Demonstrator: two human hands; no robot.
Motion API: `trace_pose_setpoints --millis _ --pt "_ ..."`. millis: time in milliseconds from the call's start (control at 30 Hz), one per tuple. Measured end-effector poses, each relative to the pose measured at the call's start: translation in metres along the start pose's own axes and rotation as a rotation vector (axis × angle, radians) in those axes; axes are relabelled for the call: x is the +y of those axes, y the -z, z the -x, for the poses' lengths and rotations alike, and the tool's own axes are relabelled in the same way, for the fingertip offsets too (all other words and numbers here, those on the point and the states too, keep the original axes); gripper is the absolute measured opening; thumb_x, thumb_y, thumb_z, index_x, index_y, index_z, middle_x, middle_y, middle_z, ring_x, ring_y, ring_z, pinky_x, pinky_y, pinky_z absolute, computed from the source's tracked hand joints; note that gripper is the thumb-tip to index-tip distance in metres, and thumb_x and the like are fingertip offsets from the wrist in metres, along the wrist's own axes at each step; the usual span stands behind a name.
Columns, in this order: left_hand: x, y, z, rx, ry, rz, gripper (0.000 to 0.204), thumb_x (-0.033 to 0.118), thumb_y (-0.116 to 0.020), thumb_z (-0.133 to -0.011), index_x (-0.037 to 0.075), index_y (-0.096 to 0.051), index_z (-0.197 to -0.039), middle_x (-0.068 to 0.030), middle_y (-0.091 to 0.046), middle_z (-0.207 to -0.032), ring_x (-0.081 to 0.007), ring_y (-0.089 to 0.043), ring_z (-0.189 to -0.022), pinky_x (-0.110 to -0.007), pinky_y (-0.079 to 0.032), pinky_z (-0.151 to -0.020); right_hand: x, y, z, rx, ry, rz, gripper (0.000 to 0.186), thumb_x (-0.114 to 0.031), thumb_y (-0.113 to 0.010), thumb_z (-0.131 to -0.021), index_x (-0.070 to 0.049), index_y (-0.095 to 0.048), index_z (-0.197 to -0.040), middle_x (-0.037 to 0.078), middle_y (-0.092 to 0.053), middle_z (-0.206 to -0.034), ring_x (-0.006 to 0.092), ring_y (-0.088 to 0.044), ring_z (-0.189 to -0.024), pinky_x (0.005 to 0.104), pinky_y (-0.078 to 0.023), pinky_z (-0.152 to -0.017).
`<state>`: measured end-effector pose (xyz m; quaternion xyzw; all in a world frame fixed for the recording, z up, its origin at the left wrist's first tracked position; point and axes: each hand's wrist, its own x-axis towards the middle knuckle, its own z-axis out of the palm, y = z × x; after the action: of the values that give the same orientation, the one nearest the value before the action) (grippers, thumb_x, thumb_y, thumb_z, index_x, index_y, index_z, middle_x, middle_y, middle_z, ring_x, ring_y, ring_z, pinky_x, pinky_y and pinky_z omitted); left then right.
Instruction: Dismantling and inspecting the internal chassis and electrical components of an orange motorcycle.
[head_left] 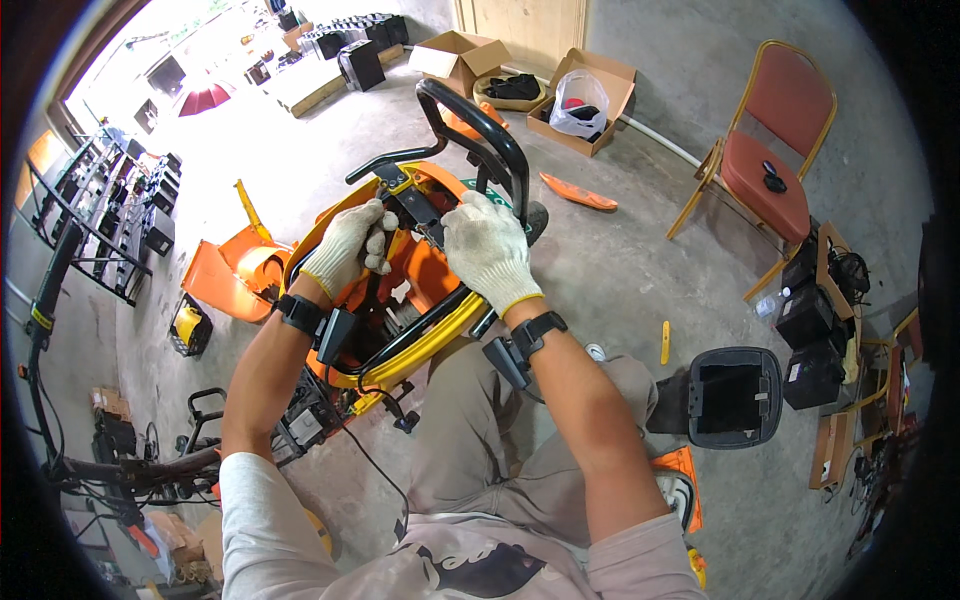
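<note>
An orange and yellow machine body point(435, 280) with a looped black handlebar point(510, 150) stands in front of my legs. My left hand point(350, 245), in a white knit glove, has its fingers curled at the left of a black bracket point(415, 205); what they grip is unclear. My right hand point(485, 250), gloved alike, is curled over the black parts right of that bracket, below the handlebar loop; its fingertips' hold is hidden. Black cables point(375, 460) hang below the body.
Orange panels point(225, 275) and an orange strip point(578, 192) lie on the concrete floor point(630, 280). A red chair point(765, 180) stands right, near black boxes point(805, 320) and a dark bin point(735, 395). Cardboard boxes point(460, 60) sit behind; black metal racks point(100, 230) line the left.
</note>
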<state>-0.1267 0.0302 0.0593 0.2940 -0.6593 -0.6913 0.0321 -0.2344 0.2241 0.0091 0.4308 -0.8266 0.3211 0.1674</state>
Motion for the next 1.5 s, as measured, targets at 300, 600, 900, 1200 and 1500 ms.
trace_pose_setpoints --millis 300,600,900,1200,1500 --pt "0.003 -0.003 0.002 -0.081 0.030 0.172 0.041 0.038 -0.038 -0.115 0.013 -0.060 -0.091 0.0101 -0.039 -0.054 -0.0072 -0.036 -0.041 -0.028 -0.044 -0.045 0.000 0.001 0.000 -0.025 -0.011 0.010 0.017 -0.016 -0.066 -0.090 -0.010 -0.080 -0.097 0.010 -0.068 -0.113 0.0309 -0.069 -0.106 0.0424 -0.054 -0.098" --pt "0.006 -0.007 -0.002 -0.105 0.054 -0.116 0.041 0.036 -0.039 -0.113 0.011 -0.061 -0.089 0.0046 -0.046 -0.051 -0.0113 -0.041 -0.037 -0.031 -0.045 -0.044 0.000 0.002 0.000 -0.023 -0.021 0.002 0.016 -0.016 -0.066 -0.089 -0.010 -0.080 -0.095 0.010 -0.068 -0.112 0.0303 -0.069 -0.106 0.0426 -0.054 -0.098" --pt "-0.005 -0.017 -0.011 0.110 -0.067 -0.221 0.039 0.034 -0.047 -0.110 0.006 -0.064 -0.089 0.0006 -0.050 -0.054 -0.0136 -0.047 -0.039 -0.032 -0.049 -0.042 0.002 -0.007 0.000 0.039 0.003 0.000 0.015 -0.016 -0.066 -0.090 -0.008 -0.078 -0.092 0.013 -0.069 -0.111 0.0311 -0.067 -0.107 0.0424 -0.053 -0.097" --pt "-0.008 -0.023 -0.010 0.241 -0.105 -0.358 0.041 0.037 -0.044 -0.112 0.007 -0.062 -0.091 -0.0002 -0.052 -0.055 -0.0139 -0.048 -0.040 -0.032 -0.047 -0.042 0.001 0.000 0.000 -0.003 -0.024 -0.014 0.015 -0.015 -0.067 -0.088 -0.009 -0.079 -0.093 0.011 -0.068 -0.109 0.0312 -0.068 -0.106 0.0429 -0.054 -0.097" --pt "0.010 -0.002 -0.005 0.088 0.000 -0.309 0.041 0.037 -0.044 -0.111 0.007 -0.064 -0.091 0.0028 -0.045 -0.053 -0.0124 -0.041 -0.038 -0.032 -0.049 -0.040 0.002 -0.002 0.000 -0.009 -0.004 0.006 0.016 -0.015 -0.066 -0.089 -0.009 -0.080 -0.095 0.011 -0.069 -0.109 0.0311 -0.069 -0.104 0.0425 -0.054 -0.097"
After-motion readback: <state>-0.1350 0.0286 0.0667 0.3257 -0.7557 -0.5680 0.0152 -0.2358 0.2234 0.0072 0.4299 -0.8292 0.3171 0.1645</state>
